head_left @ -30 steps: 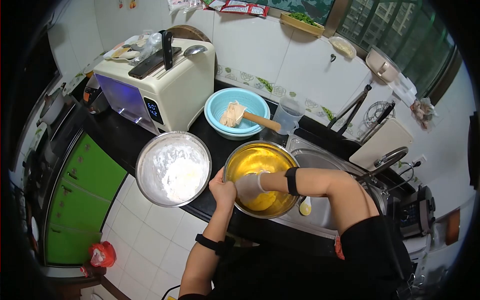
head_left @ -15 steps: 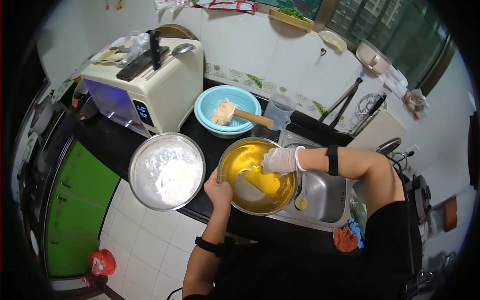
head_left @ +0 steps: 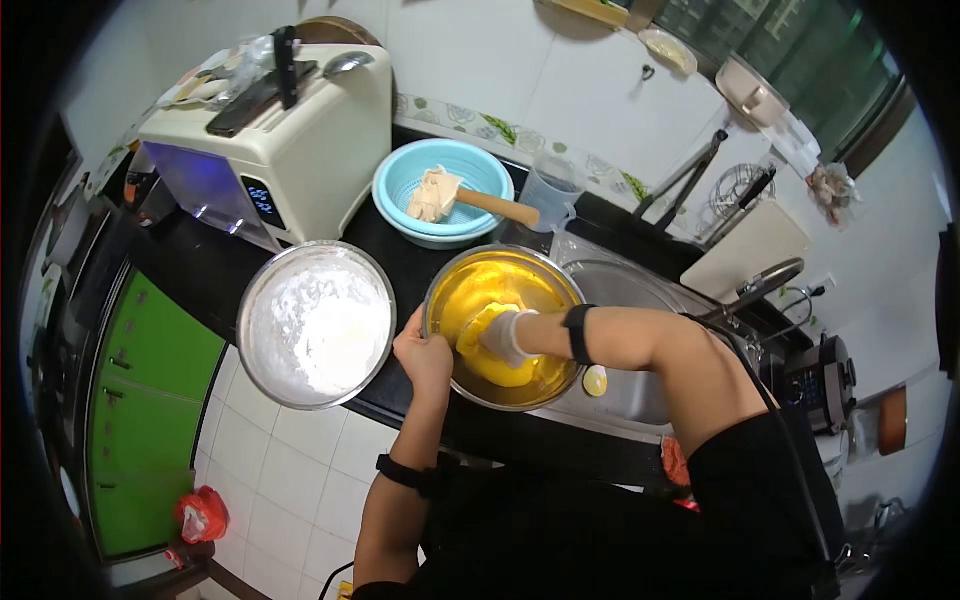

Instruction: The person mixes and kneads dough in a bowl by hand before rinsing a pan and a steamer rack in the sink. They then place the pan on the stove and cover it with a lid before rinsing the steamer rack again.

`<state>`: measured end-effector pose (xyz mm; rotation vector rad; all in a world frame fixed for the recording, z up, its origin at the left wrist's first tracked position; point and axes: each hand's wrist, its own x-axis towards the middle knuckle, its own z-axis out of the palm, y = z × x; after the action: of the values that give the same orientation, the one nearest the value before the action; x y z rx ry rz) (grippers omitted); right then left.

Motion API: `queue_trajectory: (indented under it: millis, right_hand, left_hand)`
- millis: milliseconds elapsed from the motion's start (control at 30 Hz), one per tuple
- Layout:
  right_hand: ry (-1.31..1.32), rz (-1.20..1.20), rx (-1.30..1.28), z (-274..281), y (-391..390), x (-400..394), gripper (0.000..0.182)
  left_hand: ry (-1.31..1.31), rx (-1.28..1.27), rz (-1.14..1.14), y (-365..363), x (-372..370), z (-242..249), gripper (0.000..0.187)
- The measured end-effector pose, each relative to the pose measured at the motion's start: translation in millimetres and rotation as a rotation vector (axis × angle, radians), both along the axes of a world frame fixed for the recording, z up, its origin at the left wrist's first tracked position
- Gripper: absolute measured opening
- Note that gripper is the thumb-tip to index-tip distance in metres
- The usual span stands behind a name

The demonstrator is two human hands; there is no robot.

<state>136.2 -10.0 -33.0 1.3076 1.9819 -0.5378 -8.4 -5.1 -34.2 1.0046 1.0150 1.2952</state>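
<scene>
The right hand (head_left: 497, 337), gloved, is pressed down into the yellow dough (head_left: 490, 355) inside the steel bowl (head_left: 503, 325), which stands on the black counter (head_left: 250, 275) at the sink's (head_left: 640, 385) edge. The hand covers the top of the dough; whether its fingers are spread or curled into the mass cannot be told from this view. The left hand (head_left: 425, 355), bare, grips the bowl's near-left rim, fingers closed on the edge, thumb over the lip.

The dough sits in the near half of the bowl, with a yellow film smeared up the far wall.

Just to the left, almost touching, stands a second steel bowl of flour (head_left: 317, 325). Behind are a blue basin (head_left: 443, 192) holding a spatula (head_left: 455, 200) with pale batter on its blade, a clear jug (head_left: 548, 190), and a cream appliance (head_left: 265, 140) with a lit display.

Judgement on the work in hand (kneading, by the look of it): the rim grip is correct and should stay firm, since the bowl overhangs toward the sink and a hard push could slide or tip it. Pressure is best directed straight down and toward the bowl's centre, not against the near wall. Folding the mass over between presses would gather the film from the far wall. The flour bowl stands close enough that a swinging left elbow could jog it.
</scene>
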Motion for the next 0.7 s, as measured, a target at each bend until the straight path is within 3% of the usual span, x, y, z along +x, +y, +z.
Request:
queue_trajectory:
  millis: [67,133,200,333,400,467,500,600,667,700]
  right_hand:
    - [0.019,-0.018,-0.134,28,5,12,0.042]
    - [0.086,-0.051,-0.145,50,3,26,0.043]
    - [0.194,-0.343,0.052,62,2,41,0.042]
    - [0.285,-0.39,0.172,12,13,42,0.058]
    - [0.264,-0.36,0.232,4,18,22,0.059]
    - [0.291,-0.302,-0.139,8,32,15,0.057]
    - [0.329,-0.242,-0.08,-21,35,19,0.048]
    - [0.416,-0.294,-0.219,44,13,-3,0.034]
    - [0.504,-0.194,-0.232,54,-6,17,0.029]
    - [0.556,0.053,-0.14,44,-17,33,0.026]
  left_hand:
    - [-0.087,-0.008,-0.009,1,2,0,0.05]
    - [0.009,-0.004,0.015,-1,0,1,0.048]
    - [0.054,0.033,0.017,0,0,3,0.048]
    - [0.016,0.067,0.04,0,1,1,0.047]
    - [0.076,0.078,0.048,0,0,0,0.047]
    - [0.08,0.091,0.064,1,0,-4,0.045]
    - [0.018,0.104,0.083,3,3,-11,0.044]
    - [0.044,0.087,0.097,5,4,-18,0.044]
    - [0.05,0.087,0.088,1,1,-9,0.042]
    - [0.045,0.1,0.08,1,1,-10,0.042]
